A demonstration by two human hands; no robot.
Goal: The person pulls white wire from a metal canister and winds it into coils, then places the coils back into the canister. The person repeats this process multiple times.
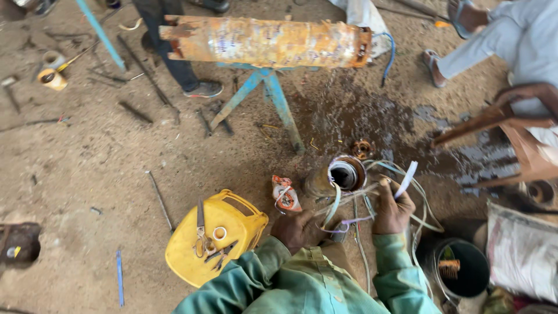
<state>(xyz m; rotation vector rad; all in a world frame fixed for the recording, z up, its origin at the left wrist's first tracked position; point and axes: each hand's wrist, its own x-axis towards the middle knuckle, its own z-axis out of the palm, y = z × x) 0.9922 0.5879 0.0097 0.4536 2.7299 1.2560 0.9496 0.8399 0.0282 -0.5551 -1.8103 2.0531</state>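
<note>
Left hand (295, 230), right hand (392, 210) gripping pale wires (349, 204)

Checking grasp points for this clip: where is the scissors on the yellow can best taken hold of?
By the looped handles at the near end of the scissors, coming from above: they lie flat on the yellow can, blades pointing away. The pliers lie close, so come straight down.

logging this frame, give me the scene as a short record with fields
setting: dirt workshop floor, wet patch near the stand
left hand: grips the wire bundle low down
right hand: holds up pale wire strips
between hands: open round motor end
left side: yellow can with scissors on it
behind: rusty cylinder on blue stand
</note>
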